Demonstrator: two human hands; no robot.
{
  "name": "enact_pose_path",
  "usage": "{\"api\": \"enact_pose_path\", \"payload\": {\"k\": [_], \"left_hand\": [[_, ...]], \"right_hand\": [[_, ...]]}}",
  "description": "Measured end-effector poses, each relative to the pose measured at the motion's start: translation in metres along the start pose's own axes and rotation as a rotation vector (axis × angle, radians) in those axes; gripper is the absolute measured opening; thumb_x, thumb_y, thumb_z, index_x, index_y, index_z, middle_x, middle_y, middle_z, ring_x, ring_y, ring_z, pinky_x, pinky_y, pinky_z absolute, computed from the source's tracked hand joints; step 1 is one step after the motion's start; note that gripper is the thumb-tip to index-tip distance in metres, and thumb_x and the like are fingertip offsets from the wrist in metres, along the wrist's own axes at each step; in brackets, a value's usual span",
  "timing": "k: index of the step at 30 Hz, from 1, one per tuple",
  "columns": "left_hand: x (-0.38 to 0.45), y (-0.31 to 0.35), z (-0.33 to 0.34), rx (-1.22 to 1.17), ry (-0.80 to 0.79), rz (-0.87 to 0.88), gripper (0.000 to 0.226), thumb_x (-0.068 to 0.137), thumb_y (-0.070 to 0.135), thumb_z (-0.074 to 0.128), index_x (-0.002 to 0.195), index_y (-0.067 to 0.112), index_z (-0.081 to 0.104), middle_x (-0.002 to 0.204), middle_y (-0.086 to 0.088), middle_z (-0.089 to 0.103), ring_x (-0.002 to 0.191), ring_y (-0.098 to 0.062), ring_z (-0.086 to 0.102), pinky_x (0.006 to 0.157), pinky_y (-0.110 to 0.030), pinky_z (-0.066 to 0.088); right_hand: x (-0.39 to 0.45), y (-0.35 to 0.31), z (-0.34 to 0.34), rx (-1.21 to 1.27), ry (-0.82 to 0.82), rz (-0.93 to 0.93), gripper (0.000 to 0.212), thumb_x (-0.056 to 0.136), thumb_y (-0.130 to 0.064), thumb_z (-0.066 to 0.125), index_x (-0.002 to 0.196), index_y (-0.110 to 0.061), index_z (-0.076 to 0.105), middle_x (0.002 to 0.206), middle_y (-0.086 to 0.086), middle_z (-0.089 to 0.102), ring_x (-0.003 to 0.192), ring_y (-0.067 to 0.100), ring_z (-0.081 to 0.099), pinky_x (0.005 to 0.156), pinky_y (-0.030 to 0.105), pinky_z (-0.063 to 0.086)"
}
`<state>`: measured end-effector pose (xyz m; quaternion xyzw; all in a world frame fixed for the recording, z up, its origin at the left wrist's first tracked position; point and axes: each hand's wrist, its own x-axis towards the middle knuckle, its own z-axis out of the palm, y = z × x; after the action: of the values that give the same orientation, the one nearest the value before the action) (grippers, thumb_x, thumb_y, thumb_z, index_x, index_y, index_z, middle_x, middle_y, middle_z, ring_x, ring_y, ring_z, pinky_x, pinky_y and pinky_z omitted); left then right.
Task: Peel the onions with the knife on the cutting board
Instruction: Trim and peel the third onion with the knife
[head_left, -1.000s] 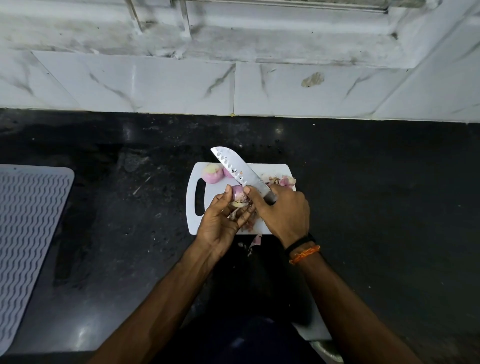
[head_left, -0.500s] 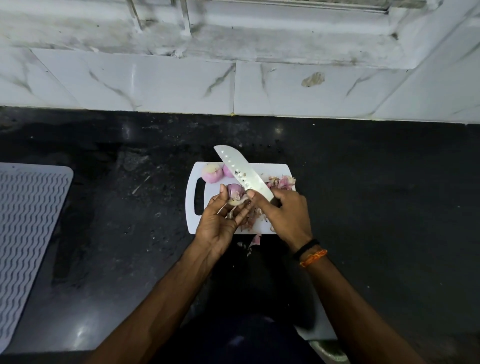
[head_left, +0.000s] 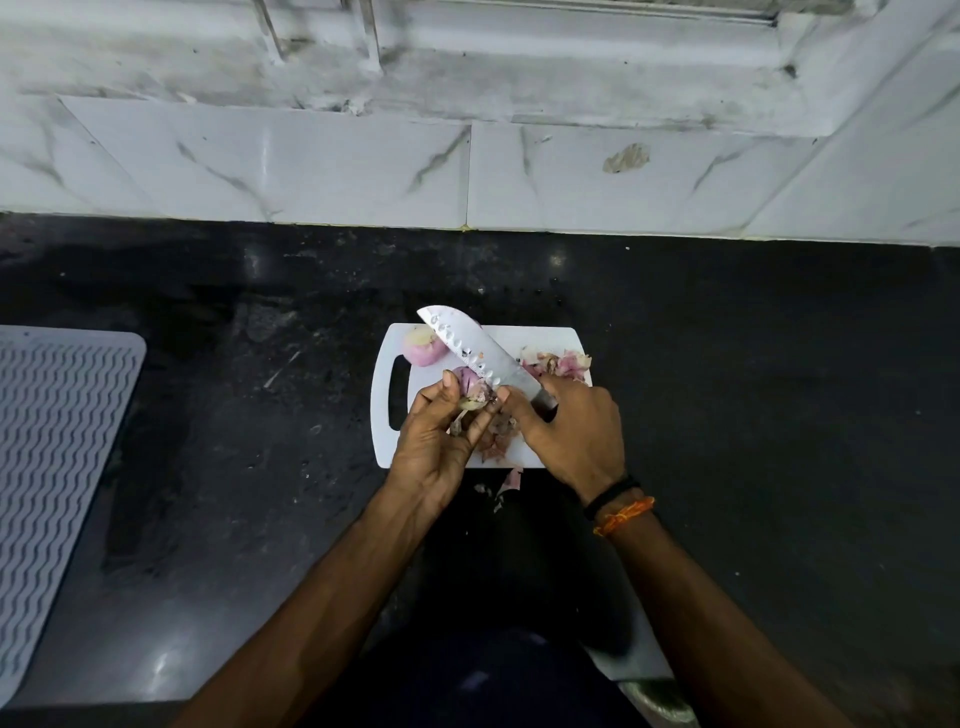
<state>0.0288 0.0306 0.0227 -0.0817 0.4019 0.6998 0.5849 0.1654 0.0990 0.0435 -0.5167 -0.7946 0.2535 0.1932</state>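
Note:
A small white cutting board (head_left: 550, 340) lies on the black counter. My left hand (head_left: 434, 447) holds a small purple onion (head_left: 467, 384) over the board, loose papery skin hanging from it. My right hand (head_left: 574, 431) grips the knife (head_left: 467, 348) by its handle; the dimpled blade points up and left, its edge against the onion, with my thumb near the skin. A peeled onion (head_left: 423, 348) rests at the board's far left corner, partly behind the blade tip. Peel scraps (head_left: 558, 362) lie at the far right corner.
More peel bits (head_left: 501, 441) lie under my hands and a few (head_left: 509, 480) have dropped onto the counter in front of the board. A grey ribbed drying mat (head_left: 57, 467) lies at the left. A white marble wall (head_left: 467, 171) bounds the counter's far side.
The knife and my right hand have shifted slightly against the onion while my left hand turns it; the skin is pulled looser. The board and the peeled onion have stayed put.

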Motion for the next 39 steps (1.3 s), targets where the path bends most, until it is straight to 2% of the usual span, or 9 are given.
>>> {"api": "enact_pose_path", "payload": {"k": [3, 8, 14, 17, 19, 24, 28, 34, 39], "left_hand": [[0.001, 0.0, -0.001, 0.003, 0.001, -0.004, 0.011, 0.096, 0.02, 0.062, 0.099, 0.009, 0.062, 0.095, -0.009, 0.075, 0.091, -0.018, 0.074, 0.079, -0.034, 0.061], [0.002, -0.001, -0.003, -0.017, 0.025, -0.008, 0.016, 0.089, 0.023, 0.067, 0.095, 0.01, 0.061, 0.094, -0.009, 0.075, 0.089, -0.018, 0.074, 0.075, -0.034, 0.061], [0.002, -0.001, -0.006, -0.008, 0.012, 0.005, 0.025, 0.082, 0.026, 0.071, 0.098, 0.009, 0.062, 0.101, -0.013, 0.073, 0.097, -0.023, 0.073, 0.078, -0.035, 0.061], [0.003, 0.0, -0.006, 0.0, 0.006, 0.009, 0.033, 0.078, 0.028, 0.075, 0.101, 0.008, 0.062, 0.106, -0.016, 0.071, 0.102, -0.026, 0.072, 0.08, -0.036, 0.06], [0.003, 0.0, -0.007, -0.005, 0.011, 0.004, 0.031, 0.077, 0.028, 0.075, 0.098, 0.009, 0.062, 0.103, -0.014, 0.072, 0.099, -0.025, 0.073, 0.079, -0.037, 0.06], [0.003, 0.0, -0.006, 0.001, 0.047, 0.005, 0.029, 0.075, 0.029, 0.075, 0.095, 0.012, 0.063, 0.098, -0.011, 0.073, 0.091, -0.022, 0.073, 0.074, -0.035, 0.061], [0.003, 0.001, -0.006, -0.018, 0.031, 0.017, 0.028, 0.075, 0.026, 0.076, 0.093, 0.01, 0.063, 0.097, -0.012, 0.072, 0.093, -0.023, 0.073, 0.075, -0.036, 0.061], [0.002, 0.0, -0.006, 0.003, 0.047, 0.009, 0.023, 0.078, 0.026, 0.074, 0.092, 0.012, 0.063, 0.092, -0.011, 0.073, 0.086, -0.02, 0.074, 0.075, -0.034, 0.061], [0.006, -0.001, -0.01, 0.068, 0.086, 0.008, 0.031, 0.073, 0.032, 0.078, 0.091, 0.012, 0.062, 0.076, -0.008, 0.069, 0.074, -0.015, 0.07, 0.071, -0.03, 0.059]], "right_hand": [[0.0, 0.001, 0.004, -0.022, 0.031, -0.003, 0.051, 0.087, -0.07, 0.051, 0.084, -0.023, 0.07, 0.074, -0.007, 0.07, 0.069, 0.015, 0.065, 0.061, 0.027, 0.048], [-0.001, 0.004, 0.007, -0.028, 0.023, -0.058, 0.06, 0.085, -0.073, 0.046, 0.099, -0.022, 0.074, 0.085, -0.005, 0.075, 0.076, 0.016, 0.07, 0.066, 0.033, 0.056], [-0.001, 0.004, 0.005, -0.005, 0.034, -0.051, 0.052, 0.087, -0.068, 0.052, 0.098, -0.022, 0.075, 0.081, -0.007, 0.074, 0.072, 0.013, 0.068, 0.062, 0.025, 0.049], [0.003, 0.005, 0.007, -0.062, 0.04, -0.058, 0.051, 0.088, -0.067, 0.053, 0.095, -0.021, 0.073, 0.082, -0.005, 0.074, 0.073, 0.014, 0.068, 0.063, 0.026, 0.049], [0.003, 0.005, 0.007, -0.072, 0.049, -0.079, 0.049, 0.088, -0.065, 0.055, 0.094, -0.02, 0.073, 0.083, -0.004, 0.074, 0.073, 0.016, 0.068, 0.061, 0.025, 0.047], [-0.002, 0.003, 0.008, -0.023, -0.004, -0.095, 0.054, 0.086, -0.071, 0.048, 0.089, -0.023, 0.073, 0.078, -0.007, 0.073, 0.069, 0.013, 0.067, 0.06, 0.036, 0.055], [-0.001, 0.003, 0.008, -0.006, 0.064, -0.072, 0.055, 0.086, -0.071, 0.049, 0.089, -0.021, 0.073, 0.075, -0.006, 0.072, 0.068, 0.016, 0.067, 0.059, 0.029, 0.05], [0.001, 0.002, 0.012, -0.039, 0.031, -0.045, 0.065, 0.084, -0.079, 0.042, 0.088, -0.021, 0.07, 0.072, -0.009, 0.067, 0.064, 0.012, 0.063, 0.06, 0.032, 0.053], [-0.004, -0.006, 0.011, -0.096, 0.081, -0.049, 0.063, 0.081, -0.083, 0.044, 0.08, -0.025, 0.066, 0.065, -0.012, 0.06, 0.06, 0.005, 0.05, 0.059, 0.022, 0.036]]}}
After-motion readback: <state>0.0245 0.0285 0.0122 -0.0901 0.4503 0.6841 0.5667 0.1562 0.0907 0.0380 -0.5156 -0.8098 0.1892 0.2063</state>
